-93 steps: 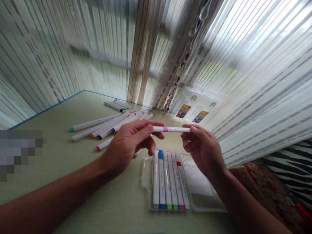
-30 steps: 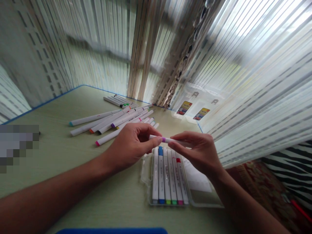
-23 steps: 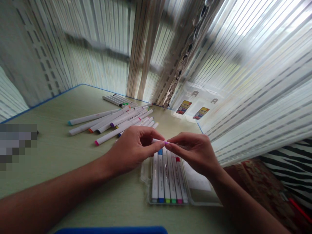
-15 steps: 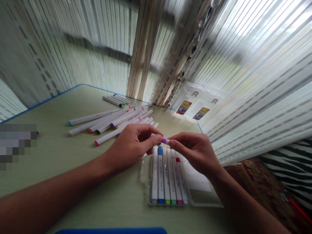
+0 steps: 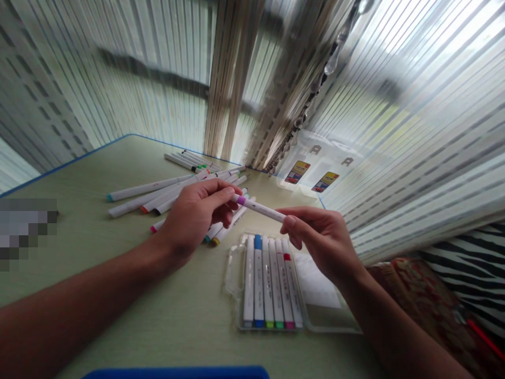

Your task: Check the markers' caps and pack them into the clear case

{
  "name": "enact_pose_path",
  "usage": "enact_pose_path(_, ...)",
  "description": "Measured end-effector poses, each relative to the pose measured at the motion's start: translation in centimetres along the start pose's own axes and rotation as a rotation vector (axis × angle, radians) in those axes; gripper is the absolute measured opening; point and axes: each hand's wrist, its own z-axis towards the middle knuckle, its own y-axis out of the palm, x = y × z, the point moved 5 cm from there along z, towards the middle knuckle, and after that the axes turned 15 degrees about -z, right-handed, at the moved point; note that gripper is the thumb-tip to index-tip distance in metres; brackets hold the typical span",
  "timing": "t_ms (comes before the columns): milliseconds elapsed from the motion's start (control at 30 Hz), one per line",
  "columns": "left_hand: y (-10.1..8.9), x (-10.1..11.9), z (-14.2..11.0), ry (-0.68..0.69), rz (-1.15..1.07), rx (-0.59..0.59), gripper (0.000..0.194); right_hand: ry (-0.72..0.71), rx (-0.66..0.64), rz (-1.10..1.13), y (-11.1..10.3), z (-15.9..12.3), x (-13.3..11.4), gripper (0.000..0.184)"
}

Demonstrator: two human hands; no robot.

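A white marker with a purple band (image 5: 260, 208) is stretched between my two hands above the table. My left hand (image 5: 199, 213) pinches its banded end between thumb and fingers. At the other end, my right hand (image 5: 321, 237) grips the barrel, fingertips closed around it. Below the hands lies an open clear plastic case (image 5: 240, 310) with several white markers (image 5: 269, 284) side by side in it, showing blue, green, pink and red ends. A loose pile of markers (image 5: 158, 197) spreads behind and beside my left hand, partly hidden by it.
Two clear cases with yellow labels (image 5: 299, 171) stand at the back by the striped curtain (image 5: 158, 79). A blue object (image 5: 177, 372) shows at the bottom edge. Zebra-striped fabric (image 5: 469, 263) is at right, and a blurred-out patch (image 5: 23, 226) at left.
My left hand has moved left and up. The marker's barrel now shows between my hands, where before only its purple band and tip did. More of the pile is visible.
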Motion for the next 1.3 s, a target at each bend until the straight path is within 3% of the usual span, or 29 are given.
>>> enact_pose_path(300,-0.1,0.0,0.1,-0.019,-0.033,0.027,0.008,-0.003,0.048,0.152,-0.3,0.2,0.2,0.015)
enact_pose_path(833,1.3,0.5,-1.1,0.060,0.133,-0.164,0.029,0.164,0.228,0.287,-1.4,1.1,1.3,0.012)
enact_pose_path(1300,1.0,0.5,-1.2,0.177,0.343,-0.166,0.023,0.072,0.198,0.175,-1.2,0.8,1.0,0.010)
